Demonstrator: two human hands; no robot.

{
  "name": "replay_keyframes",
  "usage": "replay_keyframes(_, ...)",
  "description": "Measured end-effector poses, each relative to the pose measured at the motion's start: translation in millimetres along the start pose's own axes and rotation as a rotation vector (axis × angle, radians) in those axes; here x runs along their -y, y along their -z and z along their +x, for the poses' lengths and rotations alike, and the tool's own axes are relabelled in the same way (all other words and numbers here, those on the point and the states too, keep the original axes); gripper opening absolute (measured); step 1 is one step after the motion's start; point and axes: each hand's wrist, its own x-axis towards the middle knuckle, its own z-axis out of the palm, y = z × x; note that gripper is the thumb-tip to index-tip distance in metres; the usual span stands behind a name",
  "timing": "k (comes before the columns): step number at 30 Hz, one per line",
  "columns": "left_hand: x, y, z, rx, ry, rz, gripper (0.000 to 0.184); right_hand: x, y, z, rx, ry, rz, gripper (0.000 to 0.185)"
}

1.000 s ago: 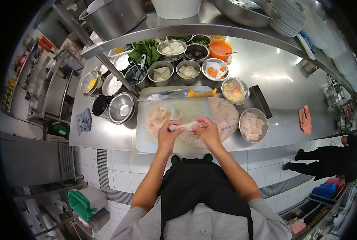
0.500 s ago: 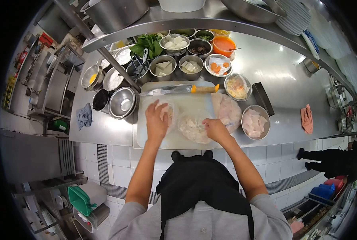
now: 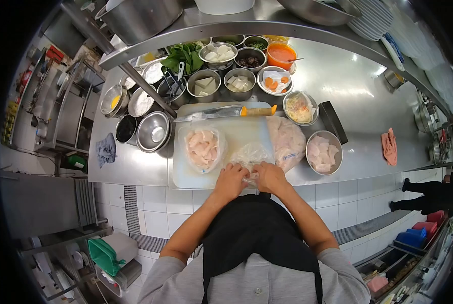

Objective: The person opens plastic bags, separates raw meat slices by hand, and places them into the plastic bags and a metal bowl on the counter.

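My left hand (image 3: 231, 181) and my right hand (image 3: 268, 178) are close together at the front edge of the white cutting board (image 3: 186, 178). Both have their fingers closed on the near end of a clear plastic bag (image 3: 250, 153); its contents are hard to make out. Left of it lies an opened plastic bag of pale pink raw meat pieces (image 3: 202, 148). On the right, a bigger bag of pale meat (image 3: 285, 143) overlaps the board's edge, beside a steel bowl of pale raw slices (image 3: 323, 154). A knife (image 3: 221, 113) with a yellow-ended handle rests along the far side.
Several steel bowls, including tofu (image 3: 204, 86) and carrot (image 3: 276, 82), stand behind the board under a steel shelf (image 3: 236, 31). An orange container (image 3: 281, 54) is farther back. Cloths (image 3: 106, 150) lie on the counter. Another person (image 3: 434, 195) stands at far right.
My left hand has left the left-hand bag, whose meat now shows, and moved right and nearer me. My right hand has drawn closer to my body, with both hands now on the middle bag.
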Motion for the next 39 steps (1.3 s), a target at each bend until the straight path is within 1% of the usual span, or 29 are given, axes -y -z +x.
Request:
replay_keyframes(1, 1.8, -4.6, -1.6, 0.001, -0.003, 0.001, 0.036, 0.8, 0.1, -1.2, -0.019, 0.019, -0.017, 0.022)
replay_keyframes(3, 3.1, -11.4, -2.0, -0.018, 0.005, 0.012, 0.029, -0.1, -6.2, -2.2, -0.037, 0.039, -0.002, 0.020)
replay_keyframes(5, 5.9, -9.7, -3.1, -0.014, -0.004, -0.020, 0.029, -5.2, -11.5, 0.3, -0.054, 0.063, 0.010, 0.018)
replay_keyframes(7, 4.6, -4.8, -2.3, -0.014, -0.006, -0.053, 0.030, -10.3, -10.3, 7.0, -0.003, -0.053, 0.201, 0.020)
replay_keyframes(8, 4.4, -2.6, -1.1, -0.054, 0.067, -0.191, 0.033, -13.9, -9.1, 9.2, -0.002, -0.051, 0.200, 0.020)
replay_keyframes(9, 2.1, 3.0, 1.0, -0.094, 0.140, -0.328, 0.036, -15.7, -3.9, 11.4, -0.036, -0.112, 0.420, 0.025)
replay_keyframes(10, -0.7, 7.8, 4.7, -0.094, 0.142, -0.329, 0.036, -16.7, -0.2, 13.7, -0.069, -0.175, 0.640, 0.031)
replay_keyframes(11, -4.0, 12.4, 10.6, -0.135, 0.216, -0.463, 0.039, -16.8, 1.2, 16.5, -0.067, -0.174, 0.639, 0.031)
replay_keyframes(12, -6.3, 15.7, 15.8, -0.175, 0.291, -0.598, 0.043, -16.1, 2.5, 19.1, -0.134, -0.155, 0.656, 0.033)
replay_keyframes(13, -5.2, 14.9, 20.0, -0.178, 0.292, -0.600, 0.043, -15.4, 3.9, 21.3, -0.200, -0.135, 0.672, 0.034)
replay_keyframes(14, -2.9, 12.5, 24.3, -0.161, 0.284, -0.624, 0.043, -14.7, 5.7, 23.5, -0.199, -0.133, 0.669, 0.034)
replay_keyframes(16, 6.9, 3.7, 31.0, -0.147, 0.273, -0.647, 0.043, -11.5, 10.8, 26.9, 0.039, -0.261, 1.103, 0.022)
replay_keyframes(17, 14.0, -2.7, 33.6, -0.082, 0.349, -0.821, 0.040, -12.7, 9.8, 27.8, 0.039, -0.258, 1.101, 0.022)
replay_keyframes(18, 15.6, -2.6, 35.2, -0.013, 0.423, -0.995, 0.037, -14.0, 8.7, 28.9, 0.051, -0.288, 1.237, 0.022)
replay_keyframes(19, 16.6, -2.9, 35.2, -0.013, 0.422, -0.994, 0.037, -15.6, 7.5, 29.4, 0.062, -0.318, 1.373, 0.022)
replay_keyframes(21, 17.5, -3.6, 34.9, -0.091, 0.581, -1.319, 0.030, -16.0, 8.3, 27.5, 0.042, -0.322, 1.368, 0.023)
replay_keyframes(23, 24.9, -9.4, 33.8, -0.098, 0.603, -1.351, 0.027, -12.3, 12.8, 24.7, 0.025, -0.327, 1.363, 0.025)
replay_keyframes(25, 26.2, -7.5, 33.0, -0.109, 0.625, -1.385, 0.025, -8.7, 17.7, 22.2, 0.081, -0.445, 1.382, 0.028)
replay_keyframes(29, 24.1, -2.9, 31.2, -0.100, 0.660, -1.439, 0.022, -10.4, 13.9, 20.8, 0.068, -0.492, 1.416, 0.026)
replay_keyframes(31, 22.8, -1.0, 30.4, -0.106, 0.670, -1.467, 0.022, -15.5, 0.1, 22.0, -0.186, -0.246, 0.799, 0.025)
replay_keyframes(32, 22.0, 0.0, 29.4, -0.138, 0.662, -1.432, 0.021, -18.4, -6.7, 22.5, -0.188, -0.247, 0.800, 0.025)
replay_keyframes(33, 20.2, 0.6, 29.0, -0.165, 0.652, -1.397, 0.020, -16.8, -9.1, 23.1, -0.343, -0.030, 0.591, 0.025)
replay_keyframes(34, 19.5, 2.0, 27.6, -0.149, 0.644, -1.399, 0.020, -12.7, -6.7, 21.7, -0.492, 0.175, 0.366, 0.026)
replay_keyframes(36, 15.6, 2.7, 26.7, -0.209, 0.601, -1.413, 0.020, 5.7, -0.2, 15.0, -0.499, 0.078, 0.401, 0.031)
replay_keyframes(38, 8.1, 2.9, 28.3, -0.227, 0.599, -1.454, 0.020, 23.4, 14.8, 10.9, -0.365, -0.054, 0.754, 0.032)
replay_keyframes(39, 6.7, -1.8, 29.6, -0.186, 0.584, -1.467, 0.020, 20.7, 7.0, 13.8, -0.388, -0.087, 0.738, 0.032)
